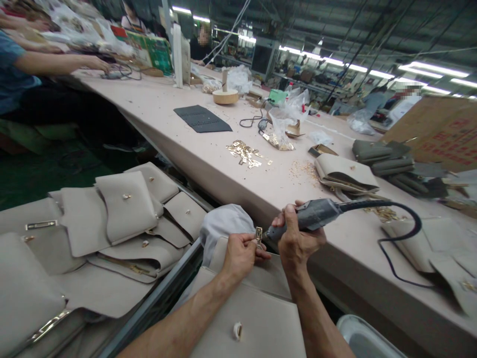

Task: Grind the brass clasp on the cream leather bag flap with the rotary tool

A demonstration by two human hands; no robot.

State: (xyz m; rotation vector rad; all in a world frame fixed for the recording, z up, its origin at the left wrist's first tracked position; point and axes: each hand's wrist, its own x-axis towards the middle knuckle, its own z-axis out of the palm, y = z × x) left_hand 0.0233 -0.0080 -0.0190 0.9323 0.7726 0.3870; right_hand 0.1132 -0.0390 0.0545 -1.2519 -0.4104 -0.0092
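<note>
My left hand (240, 256) pinches a small gold metal plate (259, 233) with a slot in it, held upright above my lap. In my right hand (298, 243) is a grey electric screwdriver (316, 215), its tip pointing left at the plate; whether they touch I cannot tell. A black cable runs from the tool's back end over the table. Beneath both hands lies a beige handbag (257, 318) with a turn-lock post on its front, resting across my lap.
Several beige bags (122, 209) are piled at the left. On the table (179, 144) lie a heap of gold plates (244, 153), a black sheet (202, 119), a wooden disc (225, 96) and another beige bag (346, 174). A cardboard box (436, 132) stands far right. A co-worker's arm (55, 62) reaches in at upper left.
</note>
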